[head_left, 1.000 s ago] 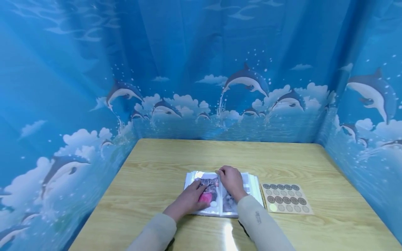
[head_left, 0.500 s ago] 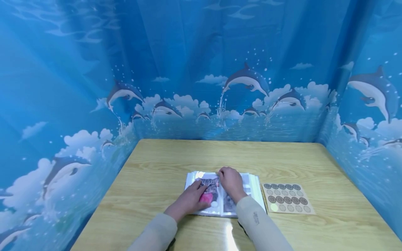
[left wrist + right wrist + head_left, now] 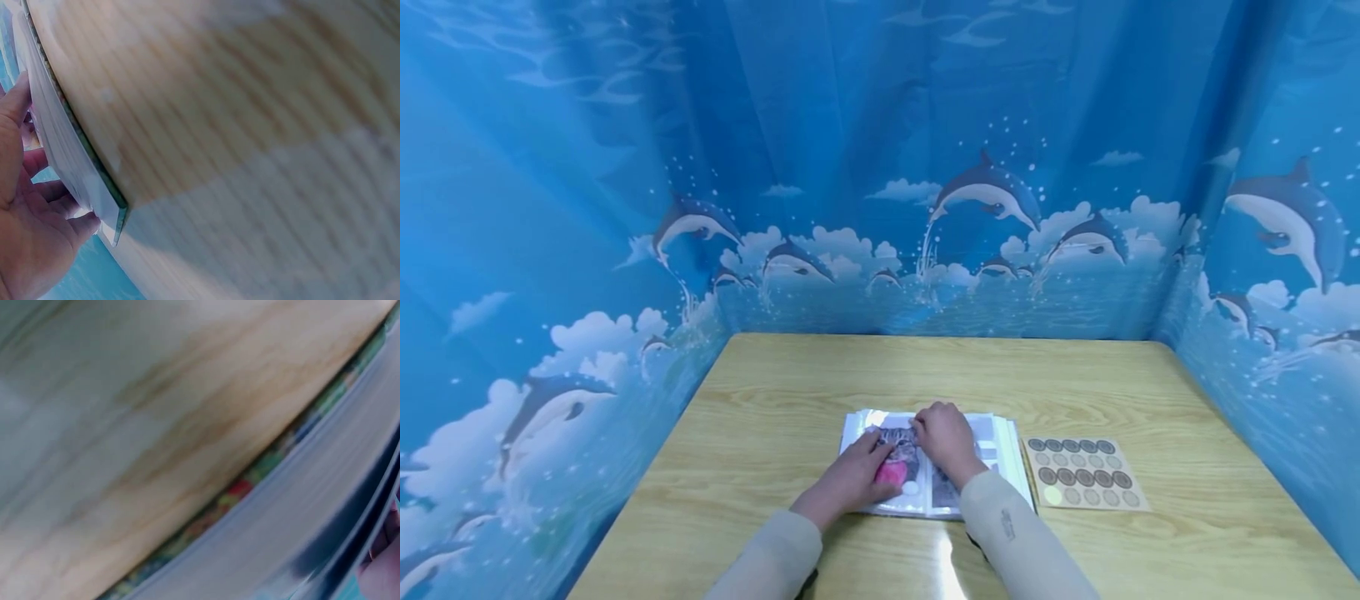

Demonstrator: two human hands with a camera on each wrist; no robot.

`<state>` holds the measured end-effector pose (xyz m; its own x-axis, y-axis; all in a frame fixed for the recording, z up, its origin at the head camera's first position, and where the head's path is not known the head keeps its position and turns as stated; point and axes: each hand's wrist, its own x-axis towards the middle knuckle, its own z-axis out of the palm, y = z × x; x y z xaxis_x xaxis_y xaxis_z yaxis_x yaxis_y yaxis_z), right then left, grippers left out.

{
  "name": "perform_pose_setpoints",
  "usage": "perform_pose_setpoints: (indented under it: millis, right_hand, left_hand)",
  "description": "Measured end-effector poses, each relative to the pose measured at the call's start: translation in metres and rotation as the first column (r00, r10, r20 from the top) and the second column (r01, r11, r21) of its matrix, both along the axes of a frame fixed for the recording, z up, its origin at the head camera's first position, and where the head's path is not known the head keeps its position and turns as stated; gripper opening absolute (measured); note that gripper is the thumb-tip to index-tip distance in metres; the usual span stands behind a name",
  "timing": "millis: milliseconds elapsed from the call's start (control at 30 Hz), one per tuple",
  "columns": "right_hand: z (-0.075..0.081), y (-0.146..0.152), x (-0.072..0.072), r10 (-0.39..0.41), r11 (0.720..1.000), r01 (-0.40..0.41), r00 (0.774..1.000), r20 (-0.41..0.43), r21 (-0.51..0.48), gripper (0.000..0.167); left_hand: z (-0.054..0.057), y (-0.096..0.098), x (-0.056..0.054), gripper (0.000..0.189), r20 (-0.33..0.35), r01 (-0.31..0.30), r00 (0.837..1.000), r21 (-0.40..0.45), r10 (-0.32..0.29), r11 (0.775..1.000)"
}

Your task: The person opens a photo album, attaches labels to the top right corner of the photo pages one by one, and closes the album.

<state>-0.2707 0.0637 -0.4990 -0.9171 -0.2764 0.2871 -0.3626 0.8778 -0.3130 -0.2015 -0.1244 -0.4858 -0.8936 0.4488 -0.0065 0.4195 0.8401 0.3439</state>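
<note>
An open photo album (image 3: 1011,467) with clear-sleeved pages lies on the table. On its left page is a cat photo (image 3: 892,473) with a pink patch. My left hand (image 3: 848,482) rests across that page, fingers extended. In the left wrist view, the same hand (image 3: 37,231) spreads along the page edges above the green cover (image 3: 94,156). My right hand (image 3: 947,442) is over the album's middle, fingers bent, tips at the upper right corner of the cat photo. I cannot tell whether those fingertips pinch anything. The right wrist view shows mostly the album's page stack (image 3: 300,506).
Just right of the album lies a sheet of round stickers (image 3: 1084,473), with dark brown and pale rows and one bright yellowish circle. The wooden table (image 3: 775,392) ends at a blue curtain (image 3: 850,167) printed with dolphins, which surrounds it on three sides.
My right hand has shifted slightly down and left, its fingertips moving from the top of the album's fold to the cat photo's corner. The left hand stays in place.
</note>
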Motion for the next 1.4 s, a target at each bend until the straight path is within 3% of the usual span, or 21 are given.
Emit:
perform_pose_setpoints:
  millis: [233, 500, 833, 1100, 1400]
  right_hand:
    - [0.000, 0.002, 0.008, 0.074, 0.995, -0.074, 0.997, -0.004, 0.060, 0.018]
    - [-0.008, 0.001, 0.018, 0.151, 0.979, -0.148, 0.988, -0.012, 0.137, 0.032]
    - [-0.009, 0.002, 0.033, 0.162, 0.959, -0.170, 0.985, 0.053, 0.228, 0.055]
    - [-0.010, 0.007, 0.038, 0.167, 0.957, -0.184, 0.981, 0.096, 0.224, 0.060]
    - [-0.010, 0.010, 0.039, 0.173, 0.957, -0.190, 0.981, 0.092, 0.221, 0.058]
  left_hand:
    - [-0.003, -0.001, -0.003, 0.074, 0.015, -0.014, 1.000, -0.016, 0.014, 1.000]
    - [-0.004, 0.000, -0.003, 0.074, 0.029, -0.022, 0.999, -0.034, 0.023, 0.999]
    - [-0.002, -0.003, -0.001, 0.074, 0.015, -0.008, 1.000, -0.023, 0.008, 1.000]
    - [-0.002, -0.001, -0.002, 0.075, 0.048, -0.035, 0.998, -0.029, 0.037, 0.999]
    - [-0.003, 0.000, -0.001, 0.075, 0.005, -0.038, 0.999, -0.058, 0.038, 0.998]
